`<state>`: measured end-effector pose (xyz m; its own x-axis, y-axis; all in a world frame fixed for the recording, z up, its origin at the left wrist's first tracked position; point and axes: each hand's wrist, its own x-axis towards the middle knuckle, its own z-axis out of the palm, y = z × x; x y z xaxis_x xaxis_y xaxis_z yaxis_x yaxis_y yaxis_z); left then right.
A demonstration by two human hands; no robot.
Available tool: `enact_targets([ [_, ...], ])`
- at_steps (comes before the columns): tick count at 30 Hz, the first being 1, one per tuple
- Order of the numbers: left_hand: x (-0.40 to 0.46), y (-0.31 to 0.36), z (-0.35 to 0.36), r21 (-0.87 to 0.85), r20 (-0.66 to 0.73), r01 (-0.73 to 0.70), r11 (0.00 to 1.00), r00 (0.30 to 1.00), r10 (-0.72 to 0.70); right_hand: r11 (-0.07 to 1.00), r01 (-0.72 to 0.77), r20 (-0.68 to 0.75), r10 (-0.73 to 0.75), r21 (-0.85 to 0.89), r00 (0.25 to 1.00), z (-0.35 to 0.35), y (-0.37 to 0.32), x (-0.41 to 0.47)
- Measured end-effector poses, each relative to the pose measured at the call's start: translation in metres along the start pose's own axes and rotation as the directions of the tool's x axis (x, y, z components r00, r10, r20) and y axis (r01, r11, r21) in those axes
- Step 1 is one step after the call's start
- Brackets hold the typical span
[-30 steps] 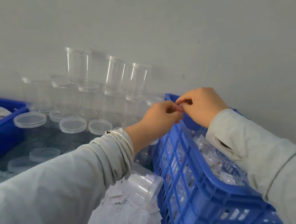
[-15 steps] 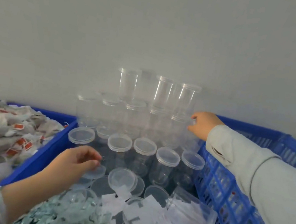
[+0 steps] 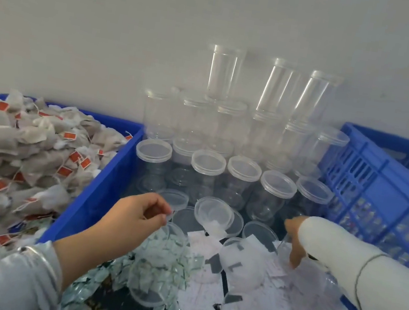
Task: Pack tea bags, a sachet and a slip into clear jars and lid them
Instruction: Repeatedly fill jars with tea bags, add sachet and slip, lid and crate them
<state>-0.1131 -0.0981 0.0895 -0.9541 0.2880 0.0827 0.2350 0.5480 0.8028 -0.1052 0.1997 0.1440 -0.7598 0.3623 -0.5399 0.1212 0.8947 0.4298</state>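
Note:
My left hand hovers over a heap of green-white sachets, its fingertips pinching the edge of a clear lid. Just below it, a clear jar lies on its side on the sachets. My right hand reaches down onto the white paper slips. Its fingers curl round the end of another clear jar, which lies under my sleeve that hides most of the hand. Tea bags with red tags are piled at the left.
The tea bags fill a blue bin at the left. Several lidded empty jars stand in rows and stacks against the grey wall. Loose lids lie in front of them. A blue slatted crate stands at the right.
My view swung left from the crate to the jars. My right hand came down from the back jars onto the slips. My left hand dropped from the crate rim to the loose lids.

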Motion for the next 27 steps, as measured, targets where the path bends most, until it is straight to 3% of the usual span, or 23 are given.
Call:
enact_targets([
  [3,-0.004,0.002,-0.001,0.020,0.044,-0.017,1.000,0.999,0.016,0.999,-0.008,-0.085,0.004,-0.048,0.996,0.001,-0.001,-0.009],
  [5,-0.006,0.002,0.000,0.039,0.063,-0.043,0.998,0.997,0.040,0.984,0.054,-0.210,-0.018,0.168,0.978,-0.012,0.003,-0.022],
  [7,-0.010,0.005,0.002,0.031,0.077,-0.073,0.997,0.995,0.071,0.862,0.217,-0.378,-0.032,0.459,0.925,-0.024,0.008,-0.035],
  [8,-0.014,0.008,0.003,-0.006,0.087,-0.093,0.996,0.992,0.093,0.724,0.322,-0.428,-0.041,0.610,0.903,-0.025,0.005,-0.045],
  [9,-0.018,0.011,0.004,-0.061,0.106,-0.117,0.991,0.987,0.123,0.502,0.420,-0.455,-0.057,0.756,0.889,-0.022,-0.003,-0.053],
  [10,-0.022,0.015,0.005,-0.124,0.133,-0.144,0.982,0.978,0.160,0.215,0.452,-0.447,-0.074,0.866,0.892,-0.016,-0.015,-0.057],
  [12,-0.032,0.023,0.007,-0.197,0.172,-0.187,0.962,0.960,0.222,-0.331,0.339,-0.405,-0.154,0.880,0.901,0.004,-0.041,-0.060],
  [13,-0.037,0.025,0.007,-0.196,0.177,-0.205,0.959,0.954,0.240,-0.502,0.245,-0.383,-0.192,0.829,0.904,0.016,-0.055,-0.061],
  [15,-0.044,0.027,0.004,-0.147,0.168,-0.226,0.963,0.954,0.249,-0.701,0.077,-0.348,-0.254,0.709,0.902,0.042,-0.082,-0.060],
  [17,-0.047,0.025,0.000,-0.112,0.130,-0.235,0.966,0.960,0.249,-0.810,-0.054,-0.363,-0.320,0.585,0.875,0.066,-0.103,-0.060],
  [20,-0.050,0.022,-0.011,-0.094,0.113,-0.235,0.967,0.963,0.245,-0.888,-0.177,-0.458,-0.380,0.425,0.804,0.092,-0.125,-0.062],
  [24,-0.054,0.024,-0.008,-0.069,0.163,-0.201,0.977,0.964,0.210,-0.941,-0.173,-0.466,-0.298,0.293,0.833,0.112,-0.141,-0.064],
  [27,-0.053,0.025,-0.003,-0.110,0.174,-0.152,0.982,0.970,0.169,-0.969,-0.064,-0.439,-0.166,0.239,0.883,0.120,-0.149,-0.063],
])
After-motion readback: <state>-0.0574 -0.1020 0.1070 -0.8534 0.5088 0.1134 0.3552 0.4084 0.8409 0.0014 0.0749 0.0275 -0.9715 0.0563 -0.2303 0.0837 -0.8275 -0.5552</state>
